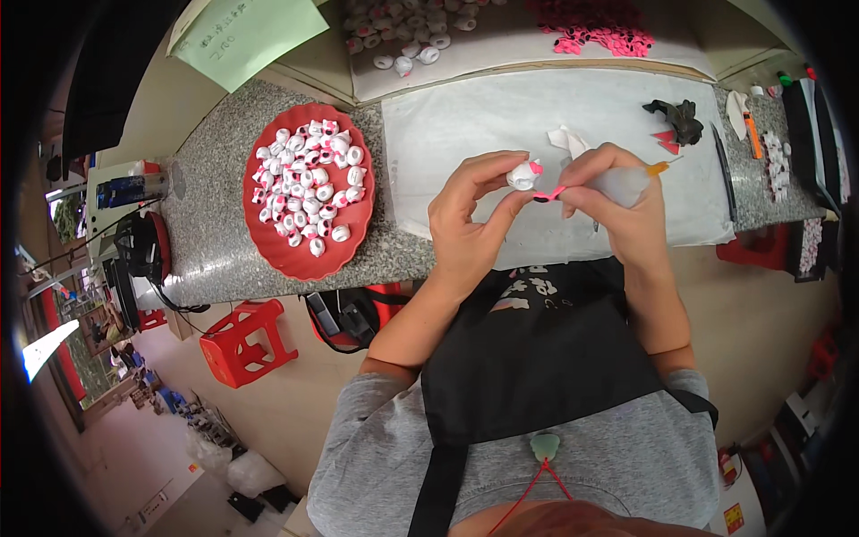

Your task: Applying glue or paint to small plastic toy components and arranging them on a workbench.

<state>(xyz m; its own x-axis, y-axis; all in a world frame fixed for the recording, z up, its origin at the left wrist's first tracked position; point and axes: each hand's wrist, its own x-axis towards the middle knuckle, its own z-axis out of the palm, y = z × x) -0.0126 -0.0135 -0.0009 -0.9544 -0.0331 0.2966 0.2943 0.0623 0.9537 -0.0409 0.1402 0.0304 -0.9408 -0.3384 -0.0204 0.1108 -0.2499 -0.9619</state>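
Observation:
My left hand (pixel 472 213) pinches a small white figurine head (pixel 520 177) with a pink bow on it, over the white sheet. Just below it is a small pink-and-black piece (pixel 548 194), pinched between the thumb and finger of my right hand (pixel 631 219). Also tucked in my right hand is a translucent glue bottle (pixel 622 185) with an orange tip and thin nozzle pointing to the right. The pink piece is close to the head; I cannot tell if they touch. A crumpled white tissue (pixel 567 140) lies just beyond my hands.
To the left, a red scalloped plate (pixel 259 228) bears many white-and-pink heads. More white pieces (pixel 429 55) and a pink pile (pixel 604 40) lie on the shelf behind. A black crumpled scrap (pixel 684 123), a dark rod (pixel 723 170) and an orange cutter (pixel 753 136) are right.

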